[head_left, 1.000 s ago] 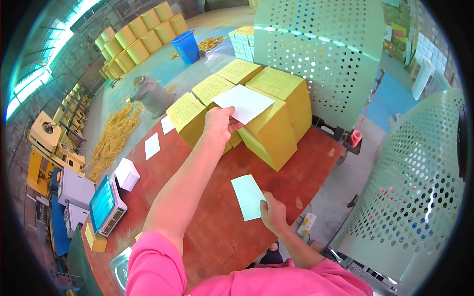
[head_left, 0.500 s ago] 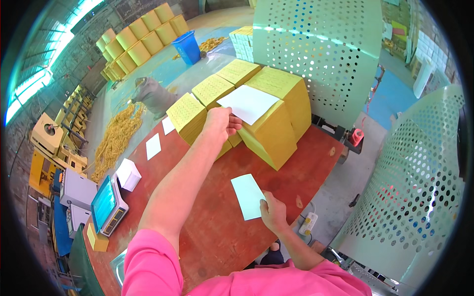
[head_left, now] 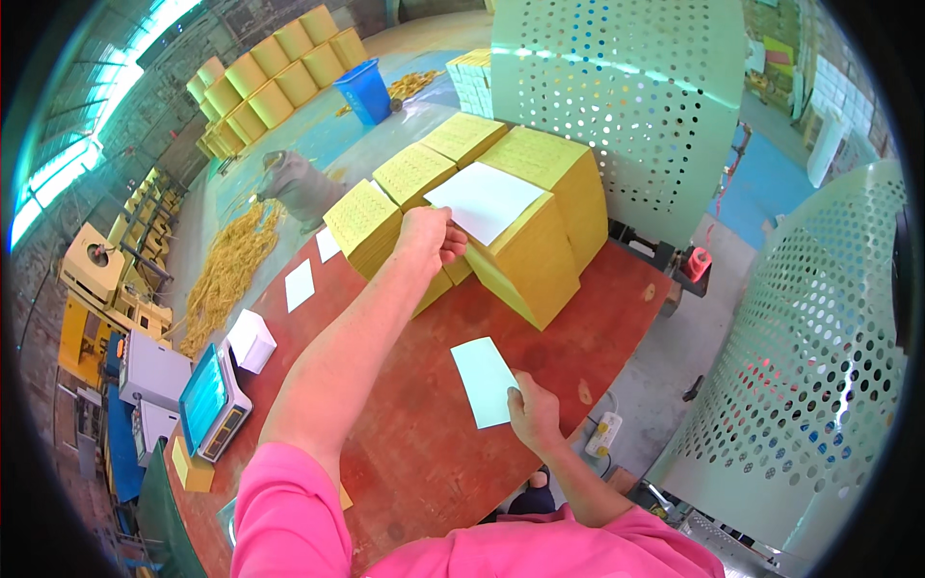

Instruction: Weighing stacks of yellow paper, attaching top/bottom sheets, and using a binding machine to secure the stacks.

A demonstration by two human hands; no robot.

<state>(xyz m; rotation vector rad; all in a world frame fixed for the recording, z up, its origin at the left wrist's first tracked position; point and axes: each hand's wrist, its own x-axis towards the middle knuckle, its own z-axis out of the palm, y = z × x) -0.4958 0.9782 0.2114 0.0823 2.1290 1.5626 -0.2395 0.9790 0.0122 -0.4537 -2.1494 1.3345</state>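
our left grip point(head_left: 431, 234): at edge of white paper rectangle point(head_left: 488, 204), can't tell if pinched | our right grip point(head_left: 536, 412): pinching pale paper slip point(head_left: 482, 382)

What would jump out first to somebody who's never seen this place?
Probably the yellow stacks on the red table, with the left hand at a white sheet atop one. Then the small pale sheet in the right hand, lower in the picture, and the green perforated panel behind the stacks.
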